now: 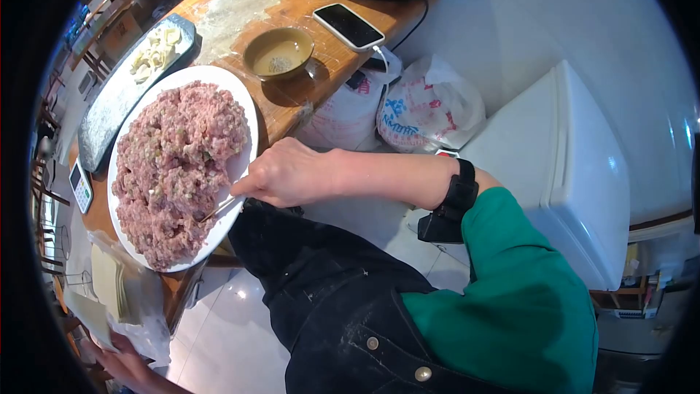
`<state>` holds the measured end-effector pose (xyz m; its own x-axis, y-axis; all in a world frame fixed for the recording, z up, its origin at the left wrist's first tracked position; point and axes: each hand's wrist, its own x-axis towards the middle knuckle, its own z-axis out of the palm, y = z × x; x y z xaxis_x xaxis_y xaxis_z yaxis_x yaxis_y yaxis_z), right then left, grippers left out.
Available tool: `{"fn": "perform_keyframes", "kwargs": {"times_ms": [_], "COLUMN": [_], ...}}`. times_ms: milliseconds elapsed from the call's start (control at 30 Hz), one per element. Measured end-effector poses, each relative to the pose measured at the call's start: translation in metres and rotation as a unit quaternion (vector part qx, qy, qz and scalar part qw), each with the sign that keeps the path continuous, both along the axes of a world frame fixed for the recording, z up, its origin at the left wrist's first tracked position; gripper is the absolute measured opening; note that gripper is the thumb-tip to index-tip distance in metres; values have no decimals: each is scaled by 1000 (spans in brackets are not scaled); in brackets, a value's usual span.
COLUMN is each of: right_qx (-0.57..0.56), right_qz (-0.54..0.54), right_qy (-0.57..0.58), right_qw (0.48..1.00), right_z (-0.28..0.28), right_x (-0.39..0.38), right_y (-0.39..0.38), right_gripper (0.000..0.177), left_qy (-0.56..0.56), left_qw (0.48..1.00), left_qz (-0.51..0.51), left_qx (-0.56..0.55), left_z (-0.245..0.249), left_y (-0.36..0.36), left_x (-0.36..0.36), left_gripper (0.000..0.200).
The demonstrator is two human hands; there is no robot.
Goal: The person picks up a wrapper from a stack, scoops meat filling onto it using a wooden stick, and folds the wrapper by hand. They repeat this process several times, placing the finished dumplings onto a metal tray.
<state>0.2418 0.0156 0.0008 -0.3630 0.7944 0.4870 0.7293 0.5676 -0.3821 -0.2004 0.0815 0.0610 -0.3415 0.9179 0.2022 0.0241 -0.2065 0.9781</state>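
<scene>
While the right hand (288, 174) is closed on a thin stick (219, 208) dipped in the minced filling (175, 168), the white plate (219, 73) on the worktop (288, 113) is still heaped full. Only a few folded dumplings (154, 51) lie on the tray (109, 109), and a stack of wrappers (113, 284) remains. The left hand (120, 365) is low beside them, and I cannot tell its grip.

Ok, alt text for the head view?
A right hand holds a thin utensil against minced meat filling heaped on a white plate on a wooden table. The left hand touches a pale wrapper. A bowl and phone lie beyond.
</scene>
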Motion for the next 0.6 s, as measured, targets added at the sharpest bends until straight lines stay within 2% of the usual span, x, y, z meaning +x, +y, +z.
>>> {"fn": "perform_keyframes", "kwargs": {"times_ms": [33,67,100,133,200,233,300,333,367,500,567,600], "right_qx": [-2,-10,24,-14,-36,-14,6,-15,-35,-3,50,51], "right_qz": [3,-3,5,-4,-11,-12,4,-6,-20,5,12,13], "right_qy": [-11,-48,-31,-55,-52,-47,-49,-82,-118,-77,-89,-88], "right_qw": [1000,999,999,998,998,999,999,996,992,997,995,995], "right_z": [2,5,6,12,23,24,27,27,27,31,35,34], "right_x": [0,2,6,10,18,21,15,11,9,3,-1,-4], "right_y": [0,-1,-2,-3,-8,-8,-10,-12,-13,-10,-6,-4], "right_gripper": [15,16,18,21,27,28,29,26,24,27,38,38], "left_qy": [72,-92,-336,-410,-426,-472,-468,-464,-459,-481,-503,-508], "left_qw": [997,986,923,831,821,774,789,783,787,774,762,759], "left_qz": [-2,-84,-145,-354,-304,-322,-226,-225,-194,-209,-211,-216], "left_qx": [8,-115,-117,-125,-227,-273,-329,-348,-363,-354,-350,-345], "left_z": [-6,-52,-52,-64,-75,-80,-92,-99,-99,-99,-96,-95], "left_y": [-10,-4,-38,-63,-99,-111,-126,-129,-131,-127,-123,-121], "left_x": [5,-55,-2,22,74,90,118,124,133,147,154,157], "left_gripper": [40,44,46,42,32,31,34,35,38,39,39,39]}}
